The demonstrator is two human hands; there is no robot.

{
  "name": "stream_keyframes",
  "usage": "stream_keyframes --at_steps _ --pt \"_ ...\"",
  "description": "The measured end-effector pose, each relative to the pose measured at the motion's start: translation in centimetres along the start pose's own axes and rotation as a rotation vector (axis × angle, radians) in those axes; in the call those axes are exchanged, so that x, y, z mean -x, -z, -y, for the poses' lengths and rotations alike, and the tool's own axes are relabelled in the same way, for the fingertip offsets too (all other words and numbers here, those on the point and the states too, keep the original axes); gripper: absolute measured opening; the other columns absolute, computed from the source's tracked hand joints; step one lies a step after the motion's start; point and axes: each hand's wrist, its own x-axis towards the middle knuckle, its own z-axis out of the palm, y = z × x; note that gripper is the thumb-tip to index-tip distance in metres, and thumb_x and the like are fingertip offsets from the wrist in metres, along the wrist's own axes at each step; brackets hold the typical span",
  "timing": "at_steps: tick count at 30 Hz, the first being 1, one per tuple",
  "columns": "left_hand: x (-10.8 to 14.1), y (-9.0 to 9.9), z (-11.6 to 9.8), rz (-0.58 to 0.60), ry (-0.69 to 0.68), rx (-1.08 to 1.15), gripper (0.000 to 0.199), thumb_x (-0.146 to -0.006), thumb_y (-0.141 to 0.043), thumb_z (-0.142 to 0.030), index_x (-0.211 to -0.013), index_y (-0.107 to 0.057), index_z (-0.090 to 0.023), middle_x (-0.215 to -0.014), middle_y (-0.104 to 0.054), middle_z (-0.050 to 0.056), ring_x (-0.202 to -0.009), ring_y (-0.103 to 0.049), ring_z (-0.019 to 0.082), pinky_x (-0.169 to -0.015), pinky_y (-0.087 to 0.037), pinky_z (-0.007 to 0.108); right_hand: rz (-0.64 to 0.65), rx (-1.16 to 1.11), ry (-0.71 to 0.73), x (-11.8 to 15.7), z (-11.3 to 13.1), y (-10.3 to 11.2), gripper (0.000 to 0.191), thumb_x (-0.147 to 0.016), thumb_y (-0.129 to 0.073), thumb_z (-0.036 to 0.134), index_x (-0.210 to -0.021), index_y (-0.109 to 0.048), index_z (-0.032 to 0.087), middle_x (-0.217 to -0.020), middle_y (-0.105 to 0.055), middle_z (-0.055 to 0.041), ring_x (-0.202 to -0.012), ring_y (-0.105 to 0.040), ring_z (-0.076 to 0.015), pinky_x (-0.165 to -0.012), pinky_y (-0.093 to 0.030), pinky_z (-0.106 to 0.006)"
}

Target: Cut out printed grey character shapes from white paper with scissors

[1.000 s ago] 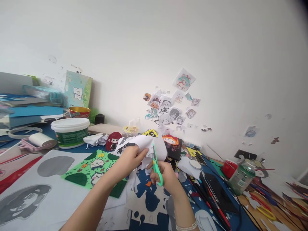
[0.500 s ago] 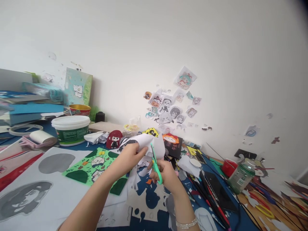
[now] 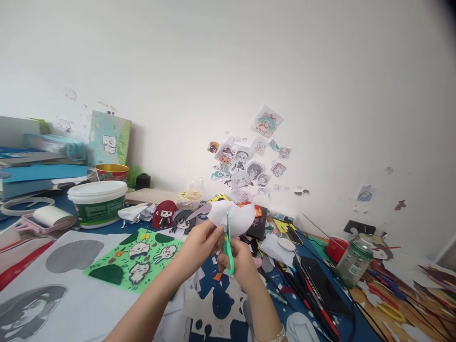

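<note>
From my remote seat I looked onto a tabletop covered in dark blue cloth (image 3: 213,336), strewn with paper scraps, before a plain white wall (image 3: 171,71) bearing a cluster of small cartoon drawings (image 3: 241,179). Raised above the cloth was a curling sheet of white paper (image 3: 238,219), its near edge pinched in the left hand (image 3: 204,237). The right hand (image 3: 238,256) was wrapped around mint-green-handled scissors (image 3: 228,249), blades pointing up against the paper. A round white-lidded tub with a green label (image 3: 96,204) stood to the left; nearer, the left forearm (image 3: 153,297) hid part of a bright green sheet painted with cartoon figures (image 3: 153,256). The raised paper blocked part of a flat black item with reddish lettering (image 3: 257,229). Rightward stood a clear jar (image 3: 356,261) and a red cup (image 3: 336,249).
</note>
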Motion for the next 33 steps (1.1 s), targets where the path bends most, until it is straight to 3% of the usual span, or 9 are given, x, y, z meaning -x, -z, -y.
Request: stream_keyframes --at_steps 5,14,33 --pt "0.1 0.2 -0.1 -0.050 0.002 -0.102 0.031 -0.084 -0.034 -0.038 -0.060 -0.039 -0.020 -0.049 -0.044 -0.005 -0.048 -0.041 0.011 -0.050 -0.032 0.024 -0.005 0.001 -0.073 0.3 0.8 0.1 0.046 -0.053 -0.077 0.050 -0.072 -0.055 0.015 -0.048 -0.049 0.0046 -0.044 -0.047 -0.0108 -0.043 -0.038 -0.022" --pt "0.1 1.8 0.0 0.070 -0.020 -0.296 0.033 -0.083 -0.033 -0.041 -0.064 -0.047 -0.018 -0.056 -0.041 -0.004 -0.053 -0.036 0.011 -0.049 -0.027 0.023 0.108 0.062 -0.138 0.6 1.1 0.8 0.047 -0.053 -0.077 0.049 -0.079 -0.059 0.014 -0.050 -0.053 0.0040 -0.047 -0.050 -0.0120 -0.046 -0.041 -0.024" --pt "0.2 2.0 0.0 0.131 -0.040 -0.259 0.029 -0.084 -0.036 -0.036 -0.061 -0.042 -0.019 -0.055 -0.038 -0.005 -0.052 -0.034 0.011 -0.049 -0.025 0.022 0.121 0.088 -0.158 0.8 1.4 0.9 0.040 -0.057 -0.075 0.040 -0.083 -0.060 0.014 -0.055 -0.053 0.0039 -0.049 -0.048 -0.0103 -0.048 -0.041 -0.024"
